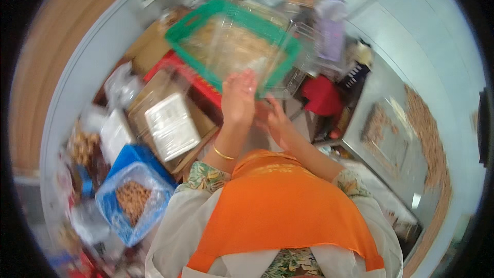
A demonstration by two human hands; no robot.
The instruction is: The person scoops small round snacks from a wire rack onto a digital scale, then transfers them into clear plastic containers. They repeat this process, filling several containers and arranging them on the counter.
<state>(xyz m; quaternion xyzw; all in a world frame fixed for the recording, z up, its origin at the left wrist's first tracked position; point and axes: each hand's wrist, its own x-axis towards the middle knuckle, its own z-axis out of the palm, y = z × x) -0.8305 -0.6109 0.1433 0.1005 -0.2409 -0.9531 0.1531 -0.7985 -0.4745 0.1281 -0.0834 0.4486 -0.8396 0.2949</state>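
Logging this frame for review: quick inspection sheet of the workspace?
Surface: metal table on the person's right, brown snack pieces spread on it.
Job's things: green plastic basket lined with clear plastic, pale food inside; view blurred.
Clutter: blue bag of nuts, cardboard box, clear lidded box with a white label, red cloth.
Hands: left hand raised at the basket's near rim; right hand just below it; grip cannot be told through blur.
Cables: nothing seen.
Surroundings: pale floor, wooden panel at far left.
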